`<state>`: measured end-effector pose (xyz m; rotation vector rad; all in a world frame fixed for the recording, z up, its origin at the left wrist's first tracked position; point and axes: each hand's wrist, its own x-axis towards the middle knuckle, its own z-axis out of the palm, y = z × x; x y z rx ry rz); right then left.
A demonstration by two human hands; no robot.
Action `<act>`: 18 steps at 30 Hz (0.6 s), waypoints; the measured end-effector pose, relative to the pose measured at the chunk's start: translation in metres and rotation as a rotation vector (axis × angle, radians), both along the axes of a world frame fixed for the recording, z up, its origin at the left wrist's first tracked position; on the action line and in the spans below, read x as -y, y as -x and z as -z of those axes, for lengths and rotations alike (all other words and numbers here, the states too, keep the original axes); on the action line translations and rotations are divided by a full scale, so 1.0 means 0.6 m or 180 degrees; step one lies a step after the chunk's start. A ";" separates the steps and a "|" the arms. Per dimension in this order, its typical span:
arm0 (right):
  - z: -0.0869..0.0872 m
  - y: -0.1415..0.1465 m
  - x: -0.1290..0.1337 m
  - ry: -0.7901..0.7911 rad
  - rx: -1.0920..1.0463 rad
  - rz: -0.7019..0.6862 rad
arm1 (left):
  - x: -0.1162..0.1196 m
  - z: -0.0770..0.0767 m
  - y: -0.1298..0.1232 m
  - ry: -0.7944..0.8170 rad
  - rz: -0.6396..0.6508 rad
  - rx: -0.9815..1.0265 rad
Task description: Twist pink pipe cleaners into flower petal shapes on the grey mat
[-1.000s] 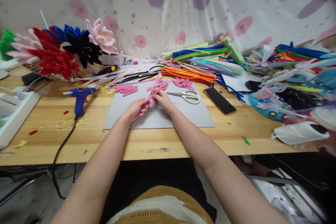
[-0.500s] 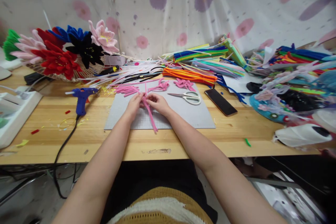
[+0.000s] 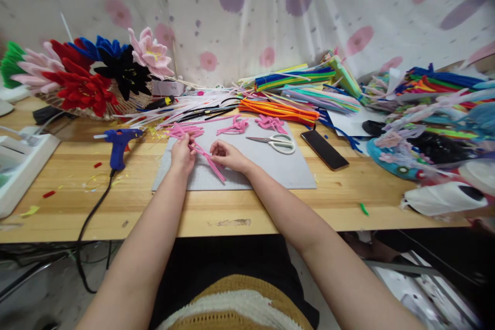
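Observation:
My left hand [image 3: 183, 153] is closed round a small bundle of pink pipe cleaners [image 3: 214, 169] over the left part of a grey mat [image 3: 255, 175]. The strands slant down to the right, their free ends towards the table's front edge. With bent fingers, my right hand [image 3: 229, 157] pinches at the strands midway along. Behind my left hand lies a pile of short pink pipe cleaner pieces [image 3: 195, 131]. Two twisted pink pipe cleaner shapes, one nearer the middle [image 3: 236, 126] and a second [image 3: 271, 124] to its right, rest at the mat's back edge.
Scissors [image 3: 282, 143] lie on the mat, with a phone [image 3: 325, 149] to the right. A blue glue gun [image 3: 119, 147] and a power strip [image 3: 29, 175] are at left. Pipe cleaner flowers [image 3: 83, 87] stand behind. Orange pipe cleaners [image 3: 278, 112] and other bundles line the back.
My left hand has moved left, away from my right hand, with the pink pipe cleaners. The bundle now slants more across the mat. My right hand has hardly moved.

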<state>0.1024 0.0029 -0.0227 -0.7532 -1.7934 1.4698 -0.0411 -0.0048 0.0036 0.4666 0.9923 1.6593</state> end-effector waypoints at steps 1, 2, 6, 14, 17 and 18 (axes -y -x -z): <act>-0.001 0.000 0.001 -0.0030 0.0046 0.0001 | -0.002 0.000 0.004 0.0055 -0.0182 0.0059; -0.002 0.000 0.001 -0.0049 0.0070 0.0011 | -0.003 0.000 0.007 0.0100 -0.0349 0.0091; -0.006 -0.001 0.003 -0.0007 0.0059 0.0010 | -0.006 0.001 0.015 0.0050 -0.0770 -0.0043; 0.000 0.005 -0.001 -0.0452 0.0577 0.0342 | -0.011 0.001 0.020 -0.0014 -0.1020 -0.0291; -0.002 0.011 0.001 -0.0568 0.0745 0.0446 | -0.014 -0.002 0.014 -0.0061 -0.0947 -0.0134; -0.002 0.012 0.001 -0.0512 0.0764 0.0428 | -0.015 -0.004 0.013 -0.0053 -0.0908 -0.0081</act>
